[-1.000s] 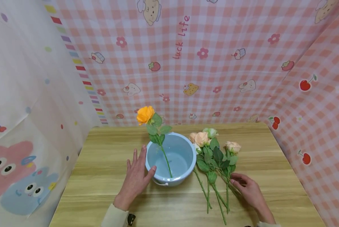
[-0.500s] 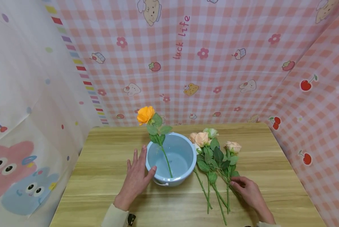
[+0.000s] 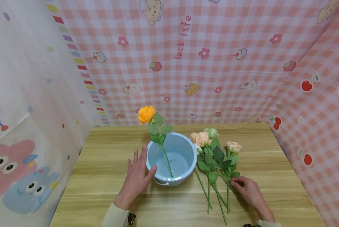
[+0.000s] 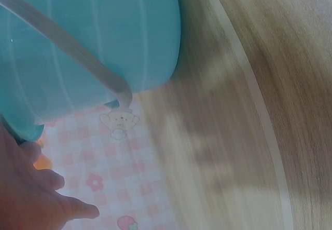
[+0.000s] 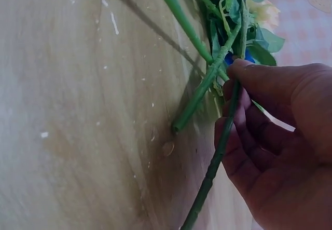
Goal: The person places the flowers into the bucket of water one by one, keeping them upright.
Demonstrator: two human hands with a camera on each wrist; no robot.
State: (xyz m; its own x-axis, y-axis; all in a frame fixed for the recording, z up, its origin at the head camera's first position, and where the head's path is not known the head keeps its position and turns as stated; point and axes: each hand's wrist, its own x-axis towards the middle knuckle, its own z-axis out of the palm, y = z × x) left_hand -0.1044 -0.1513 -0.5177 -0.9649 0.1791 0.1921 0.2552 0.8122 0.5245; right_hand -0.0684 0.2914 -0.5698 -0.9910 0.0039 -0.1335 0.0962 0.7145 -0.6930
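A light-blue bucket (image 3: pixel 150 164) stands on the wooden table, and an orange rose (image 3: pixel 146 114) leans in it with its bloom above the far left rim. My left hand (image 3: pixel 136 175) lies along the bucket's left side, fingers spread, thumb at the rim; in the left wrist view the fingers (image 4: pixel 46 178) are by the rim. Right of the bucket lies a pile of peach and white roses (image 3: pixel 202 138). At its right edge my right hand (image 3: pixel 247 189) pinches a dark green flower stem (image 5: pixel 220 147) between thumb and fingers. That flower's bloom cannot be told; some blue shows under the leaves.
The bucket's handle (image 4: pixel 78 48) hangs down on its near side. Cut stems (image 3: pixel 221 205) point towards the table's front. A pink checked cloth (image 3: pixel 169 78) hangs behind the table (image 3: pixel 107 148) and along the right, with a white printed cloth (image 3: pixel 53 104) on the left.
My right fingers have drawn slightly nearer to me on the stem, and a leaf beside them now shows. The left hand, bucket and orange rose stay in place.
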